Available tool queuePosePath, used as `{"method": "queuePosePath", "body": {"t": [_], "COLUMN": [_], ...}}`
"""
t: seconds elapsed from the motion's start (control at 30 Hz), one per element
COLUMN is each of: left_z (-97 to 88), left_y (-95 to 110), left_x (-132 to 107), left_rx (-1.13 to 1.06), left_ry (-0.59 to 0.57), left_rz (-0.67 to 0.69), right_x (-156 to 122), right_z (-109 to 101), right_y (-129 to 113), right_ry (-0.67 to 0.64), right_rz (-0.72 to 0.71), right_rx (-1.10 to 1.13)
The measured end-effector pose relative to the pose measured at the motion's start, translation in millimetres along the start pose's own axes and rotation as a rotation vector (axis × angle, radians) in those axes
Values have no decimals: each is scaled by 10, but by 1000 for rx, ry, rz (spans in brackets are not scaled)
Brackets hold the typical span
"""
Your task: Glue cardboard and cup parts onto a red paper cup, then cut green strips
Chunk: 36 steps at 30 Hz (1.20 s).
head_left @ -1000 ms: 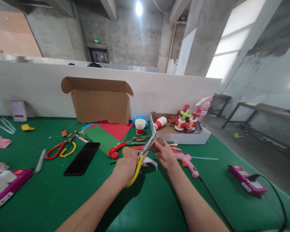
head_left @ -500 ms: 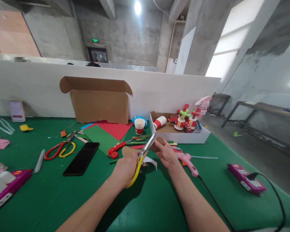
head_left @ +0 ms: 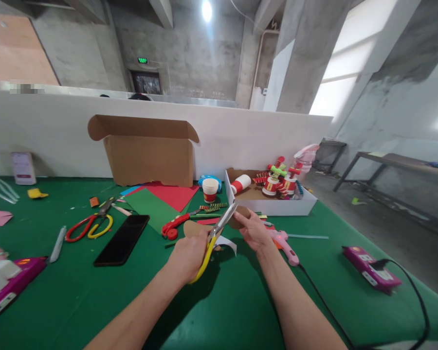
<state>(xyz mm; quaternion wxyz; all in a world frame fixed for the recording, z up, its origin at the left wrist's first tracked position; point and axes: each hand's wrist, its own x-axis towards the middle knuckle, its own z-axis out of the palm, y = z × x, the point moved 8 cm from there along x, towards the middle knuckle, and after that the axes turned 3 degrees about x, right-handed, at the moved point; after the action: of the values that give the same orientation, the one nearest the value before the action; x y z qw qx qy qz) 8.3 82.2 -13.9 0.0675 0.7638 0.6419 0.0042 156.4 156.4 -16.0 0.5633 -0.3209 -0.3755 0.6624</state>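
My left hand [head_left: 190, 255] is closed round the handles of yellow-handled scissors [head_left: 223, 221], whose metal blades point up and to the right. The blade tips are at the left edge of a small brown cardboard piece [head_left: 239, 217]. My right hand [head_left: 254, 228] pinches that piece between thumb and fingers. Beyond my left hand lies another brown cardboard piece [head_left: 195, 227], with a white paper scrap [head_left: 228, 244] beside it. A pink glue gun [head_left: 287, 248] rests just right of my right hand, partly hidden by it.
A white box [head_left: 284, 208] with decorated paper cups stands behind my right hand. Left lie a black phone [head_left: 122, 240], red-and-yellow scissors [head_left: 91, 226] and green paper [head_left: 149, 206]. A paper cup [head_left: 209, 189] stands at the back. Purple power strips [head_left: 372, 270] sit at both sides.
The small cardboard piece and my right hand have turned slightly against the blades. My left hand stays almost where it was, still gripping the scissors.
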Motion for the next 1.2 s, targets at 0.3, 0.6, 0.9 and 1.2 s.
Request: {"method": "queuePosePath", "body": {"t": [0.3,0.6,0.9,1.2], "left_z": [-46,-49,-98,-20], "left_y": [28,26,-254,-306], "left_x": [-25,-40,57,141], "left_rx": [13,-38,-149,-831], "left_ry": [-21,-24,135,278], "left_rz": [13,31,-89,-54], "right_x": [6,33,24,-40], "right_z": [-36,-63,-115,47], "right_y": [-28,-14,-43,40], "right_ry": [5,2,90,42], "right_rz": [22,11,7,52], "right_rx": [-38,-27,-38,-40]}}
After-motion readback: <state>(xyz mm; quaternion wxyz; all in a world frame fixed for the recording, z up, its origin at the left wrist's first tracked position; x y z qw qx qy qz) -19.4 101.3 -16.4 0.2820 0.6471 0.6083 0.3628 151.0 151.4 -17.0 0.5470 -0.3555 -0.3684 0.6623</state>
